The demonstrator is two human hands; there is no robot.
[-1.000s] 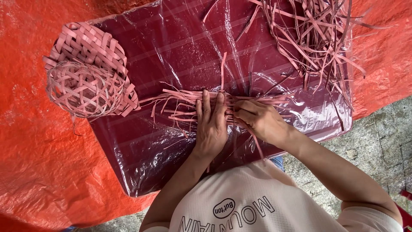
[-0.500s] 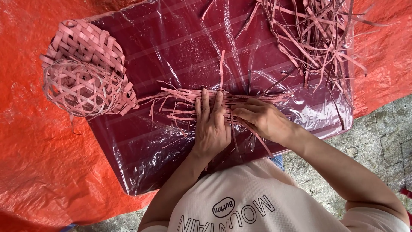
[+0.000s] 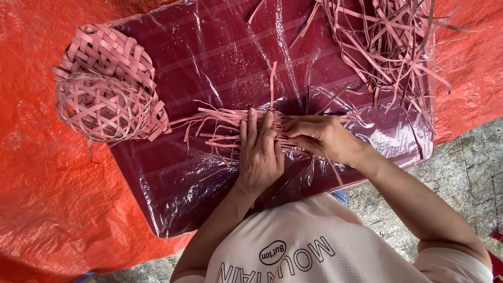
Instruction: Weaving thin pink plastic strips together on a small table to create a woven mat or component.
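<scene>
While the left hand [image 3: 259, 157] presses flat, right hand [image 3: 319, 137] pinches 1 strip; woven mat [image 3: 236, 126] barely begun, 2 baskets [image 3: 105, 89] finished beyond the left grip.

**Around the weaving: baskets, loose strips, tarp**

Two woven pink baskets [image 3: 107, 84] lie at the left edge of the worktop [image 3: 220, 57], one with a tight plaited weave, the other, just in front and touching it, an open lattice. The worktop is a dark red board wrapped in clear, wrinkled plastic film. At its far right corner sits a tangled heap of loose pink strips [image 3: 390, 44], some hanging past the edge. An orange tarp [image 3: 47, 199] spreads beneath everything, and grey stone paving [image 3: 471, 157] shows at lower right.
</scene>
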